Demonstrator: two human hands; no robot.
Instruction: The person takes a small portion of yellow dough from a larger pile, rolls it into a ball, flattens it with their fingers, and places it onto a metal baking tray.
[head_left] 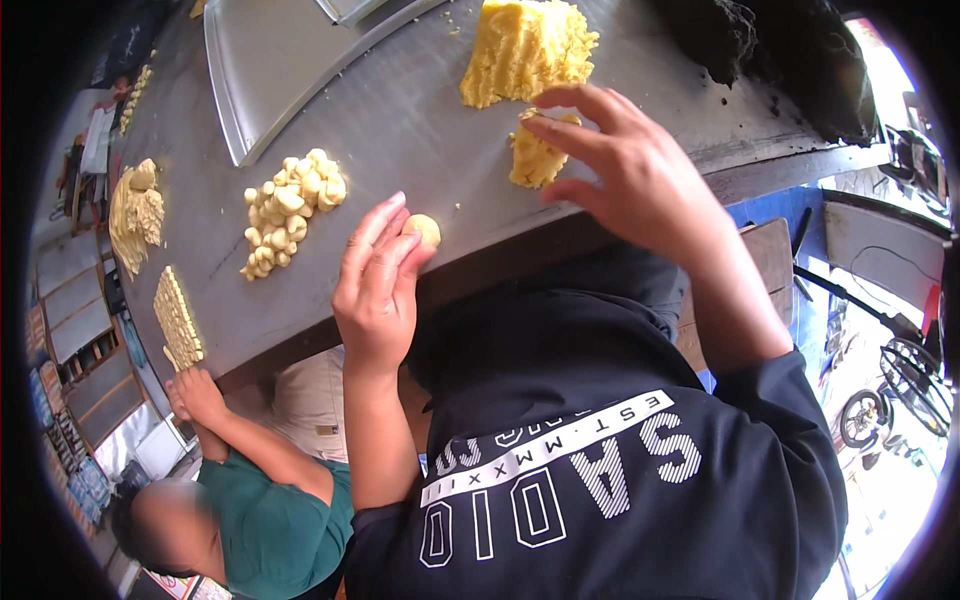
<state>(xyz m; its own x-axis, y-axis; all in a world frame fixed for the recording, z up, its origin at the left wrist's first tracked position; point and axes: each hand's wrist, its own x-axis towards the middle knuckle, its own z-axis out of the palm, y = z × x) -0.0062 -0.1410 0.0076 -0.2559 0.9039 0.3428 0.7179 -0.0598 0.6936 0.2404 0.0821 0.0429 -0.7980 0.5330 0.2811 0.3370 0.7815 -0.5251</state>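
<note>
Most of the upper view is taken up by a grey metal table [395,130], its dark front edge [285,347] running close to the wearer's body. At its lower left corner a co-worker in a green shirt [285,520] is seen. A shallow metal tray [290,75] is cut off by the upper border; inside it, the corner of a second metal piece is shown. The far right end is covered by a crumpled black sheet [790,75], and what lies beneath is hidden. Near the top stands a large yellow dough block [525,55]. Open room is left between it, the tray and a heap of small pale pieces [290,210]. Farther left, a pale dough lump [137,218] and rows of small pieces [178,318] are bent by the lens — fine detail cannot be made out. Just below the block, a smaller yellow lump [540,155] is partly covered by the right hand [625,165], thumb and fingers spread around it; whether it is gripped cannot be told. A dough ball [424,232] is held at the fingertips of the left hand [375,275] — just beside the front edge.
</note>
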